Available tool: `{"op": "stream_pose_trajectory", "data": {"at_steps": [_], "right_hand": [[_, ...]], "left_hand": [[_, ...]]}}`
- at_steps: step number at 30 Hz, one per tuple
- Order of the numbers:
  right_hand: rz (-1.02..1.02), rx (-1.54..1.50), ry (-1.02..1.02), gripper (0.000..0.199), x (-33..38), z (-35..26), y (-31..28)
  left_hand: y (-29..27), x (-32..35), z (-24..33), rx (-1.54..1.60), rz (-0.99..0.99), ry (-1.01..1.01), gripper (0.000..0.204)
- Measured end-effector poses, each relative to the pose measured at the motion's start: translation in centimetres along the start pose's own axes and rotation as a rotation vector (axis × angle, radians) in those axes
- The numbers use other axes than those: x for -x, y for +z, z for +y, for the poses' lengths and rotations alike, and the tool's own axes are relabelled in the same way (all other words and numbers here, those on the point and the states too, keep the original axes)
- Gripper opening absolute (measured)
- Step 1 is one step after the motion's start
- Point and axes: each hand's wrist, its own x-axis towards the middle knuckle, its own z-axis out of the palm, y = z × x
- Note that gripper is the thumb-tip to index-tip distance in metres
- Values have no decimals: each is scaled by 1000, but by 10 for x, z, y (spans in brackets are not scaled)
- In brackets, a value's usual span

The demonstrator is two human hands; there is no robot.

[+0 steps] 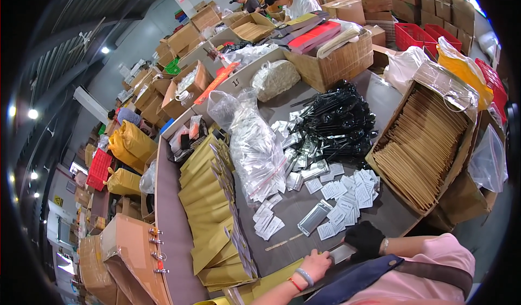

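At six o'clock, low on the grey table [173, 234], two hands meet on one small silvery foil pouch [342, 252]. The bare left hand [315, 264] is curled, its fingers pinching the pouch's near end; the black-gloved right hand [364, 238] is closed over the other end. One more silver pouch [315, 217] lies flat just beyond, at twelve o'clock from the hands, amid white paper slips [347, 194] too many to count. Farther off lies a heap of black plastic pieces [339, 121]. A row of overlapping yellow envelopes [209, 207] runs at nine o'clock; one open carton of brown envelopes [426, 147] stands at two o'clock.
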Motion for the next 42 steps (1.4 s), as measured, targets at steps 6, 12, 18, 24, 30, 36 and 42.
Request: {"op": "stream_pose_trajectory", "data": {"at_steps": [6,12,18,24,30,36,42], "right_hand": [[39,-48,72,53,23,15,-14],[79,0,175,56,27,24,0],[226,9,168,45,25,22,8],[331,25,132,46,24,19,5],[333,-15,126,47,25,23,11],[344,35,128,49,23,20,9],[393,21,116,48,35,17,14]], "left_hand": [[-31,31,-21,109,36,-13,12],[-52,52,-42,65,236,-6,13],[-65,59,-43,97,217,-54,21],[-65,61,-42,80,201,-67,28],[-62,64,-48,47,248,-60,20],[-69,69,-50,21,248,-68,17],[-68,74,-43,16,273,-75,11]]}}
